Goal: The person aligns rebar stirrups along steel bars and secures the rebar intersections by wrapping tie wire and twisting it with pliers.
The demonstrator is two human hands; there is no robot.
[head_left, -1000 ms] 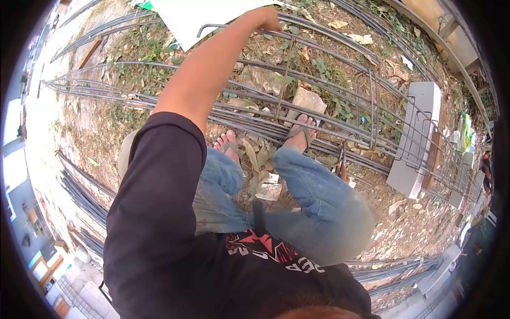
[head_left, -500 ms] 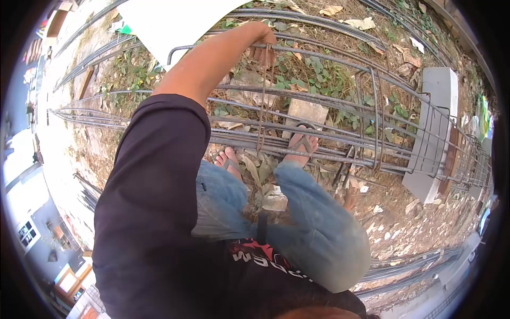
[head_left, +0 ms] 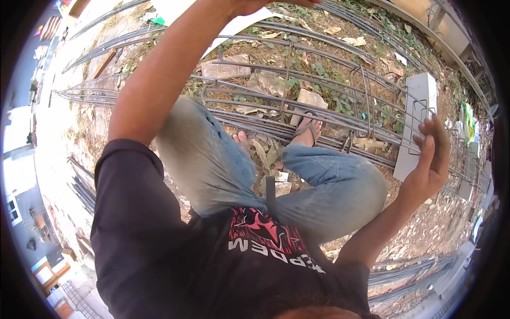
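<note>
At the top edge my left hand is reached far out. Most of it lies outside the frame, so what its fingers do or touch is hidden. My right hand is raised on the right, its fingers loosely bent and apart from the thumb, with nothing visible in it. Behind it are thin bent steel stirrups and a grey-white block. Long steel rebars run across in front of me, forming a cage with the stirrups. Beside my sandalled foot sits a flat stone.
More rebars lie beyond, over dry leaves and green weeds. A white sheet shows behind my left forearm. Wire cages stretch away at far right near a green-and-yellow packet. Another rebar bundle lies at lower right.
My left hand has left the rebar cage and moved up to the top edge. My right hand has come into view at the right. The camera view has shifted slightly.
</note>
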